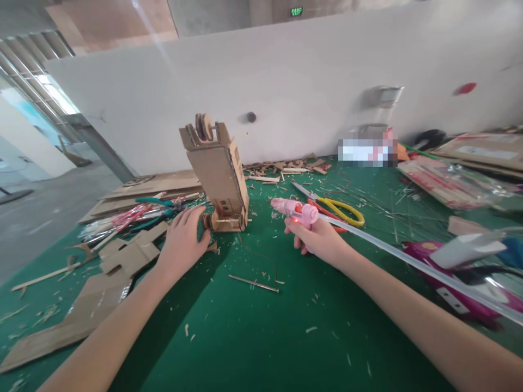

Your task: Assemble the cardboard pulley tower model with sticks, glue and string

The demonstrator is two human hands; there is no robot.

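Note:
A cardboard tower [218, 177] stands upright on the green table, with small cardboard wheels [204, 126] on a stick at its top. At its lower left another cardboard wheel [207, 220] sticks out. My left hand [186, 234] has its thumb and fingers around this lower wheel, though the exact contact is hard to see. In my right hand [316, 237] is a pink hot glue gun [294, 209], its red light lit and its nozzle pointing left toward the tower. A long clear glue stick [392, 250] runs from its back. A thin red wire [261, 252] trails from the tower's base.
A long nail [253, 283] lies in front of the tower. Yellow-handled scissors [339, 209] rest behind my right hand. Teal-handled pliers [155, 202] and cardboard pieces [131, 253] lie at left. A purple power strip [449, 299] is at right. Scraps [286, 166] line the white wall [286, 87].

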